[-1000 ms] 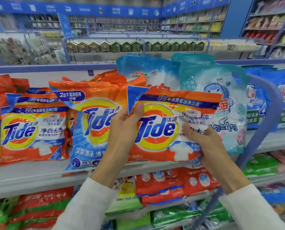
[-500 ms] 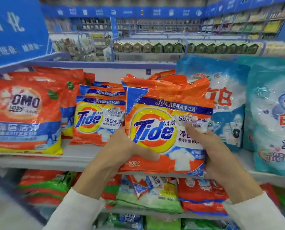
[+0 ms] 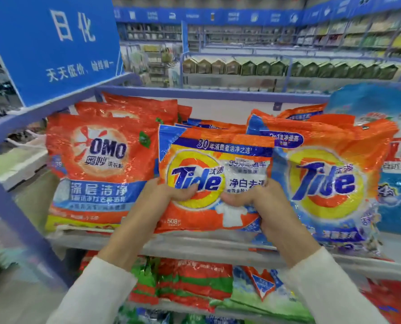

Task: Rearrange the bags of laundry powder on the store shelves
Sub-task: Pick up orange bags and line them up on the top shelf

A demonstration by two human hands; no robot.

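Orange small Tide bag (image 3: 214, 160), its lower print hidden under our left hand (image 3: 169, 195) and right hand (image 3: 261, 202), both gripping it above the shelf (image 3: 195, 247); OMO bag (image 3: 101, 164) leftward, larger Tide bag (image 3: 330, 181) rightward.

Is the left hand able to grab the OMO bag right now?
Probably not yet: the left hand grips the small Tide bag. But the OMO bag stands right beside it, mostly uncovered.

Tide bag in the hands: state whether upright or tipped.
Upright: Tide bag shows near-level print, top seam uppermost, held by left hand and right hand.
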